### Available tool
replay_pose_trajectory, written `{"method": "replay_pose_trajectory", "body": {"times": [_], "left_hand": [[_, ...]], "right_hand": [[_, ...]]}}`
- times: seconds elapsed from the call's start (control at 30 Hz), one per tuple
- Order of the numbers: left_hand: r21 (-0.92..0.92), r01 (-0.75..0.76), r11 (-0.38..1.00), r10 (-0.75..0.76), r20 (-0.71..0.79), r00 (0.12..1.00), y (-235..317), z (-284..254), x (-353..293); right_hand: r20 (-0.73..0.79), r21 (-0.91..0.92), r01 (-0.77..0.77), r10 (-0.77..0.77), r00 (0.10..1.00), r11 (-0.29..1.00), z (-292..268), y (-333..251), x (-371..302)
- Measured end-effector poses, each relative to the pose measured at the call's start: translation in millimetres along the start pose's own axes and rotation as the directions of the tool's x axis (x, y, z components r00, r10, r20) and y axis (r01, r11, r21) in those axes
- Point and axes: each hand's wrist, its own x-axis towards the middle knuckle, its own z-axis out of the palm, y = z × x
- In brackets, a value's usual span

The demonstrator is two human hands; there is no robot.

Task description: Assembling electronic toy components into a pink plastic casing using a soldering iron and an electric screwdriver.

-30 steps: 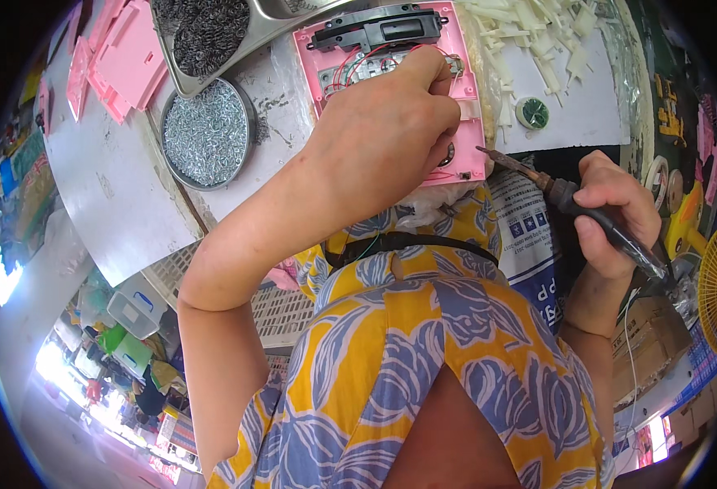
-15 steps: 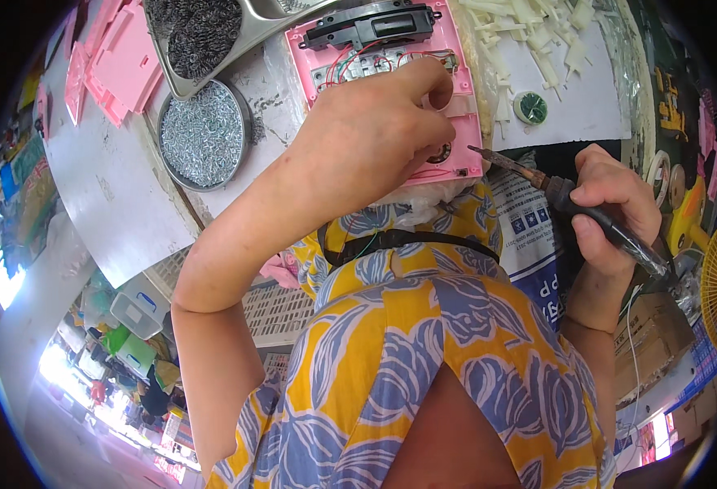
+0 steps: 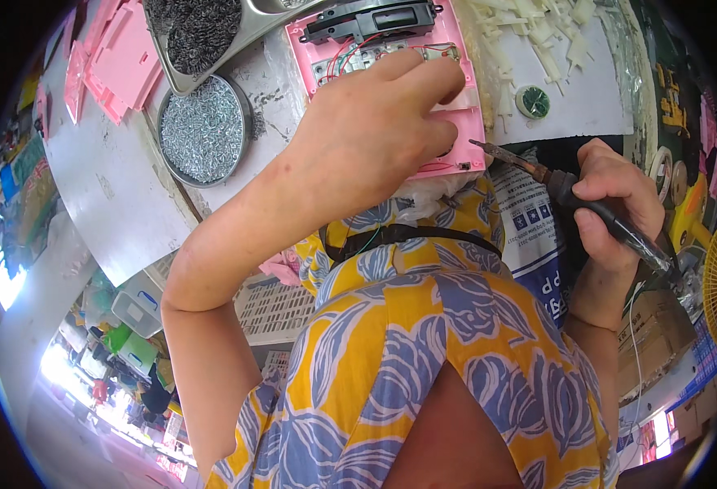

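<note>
A pink plastic casing (image 3: 472, 122) lies in front of me, with a black plastic mechanism (image 3: 375, 24) across its far end. Thin red wires (image 3: 346, 59) run over a silvery part inside it. My left hand (image 3: 367, 126) covers the casing's middle, its fingers curled down and closed; the fingertips are hidden, so what they hold does not show. In my right hand (image 3: 615, 200) is a soldering iron (image 3: 569, 194), gripped by its dark handle. The iron's tip points left and sits close to the casing's right edge.
A round tin of small silvery screws (image 3: 204, 130) stands left of the casing. Behind it is a metal tray (image 3: 248, 33) holding dark springs. Off-white plastic parts (image 3: 538, 37) and a small round green-topped item (image 3: 532, 102) lie right. Pink panels (image 3: 126, 61) are stacked far left.
My left hand has shifted slightly, and the dark round part that showed beneath its fingers is now mostly covered. The casing has slid a little; the soldering iron has hardly moved.
</note>
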Motion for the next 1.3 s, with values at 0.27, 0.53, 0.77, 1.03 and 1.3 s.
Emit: {"method": "replay_pose_trajectory", "body": {"times": [0.27,0.53,0.77,1.03,1.3], "left_hand": [[0.046,-0.163,0.986,0.154,0.156,0.976,-8,-3,16],[0.033,-0.227,0.973,0.213,0.234,0.949,-9,-3,24],[0.05,-0.199,0.979,0.174,0.315,0.933,-4,-8,28],[0.061,-0.195,0.979,0.162,0.356,0.92,-2,-7,30],[0.075,-0.203,0.976,0.164,0.357,0.92,-1,-8,29]], "right_hand": [[0.04,-0.03,-0.027,0.029,0.999,0.999,2,-6,3],[0.1,-0.079,-0.07,0.077,0.992,0.994,5,-7,9],[0.102,-0.089,-0.077,0.086,0.991,0.993,9,-6,12],[0.102,-0.151,-0.12,0.136,0.985,0.981,12,-9,14],[0.079,-0.09,-0.064,0.071,0.994,0.994,-4,-14,7]]}}
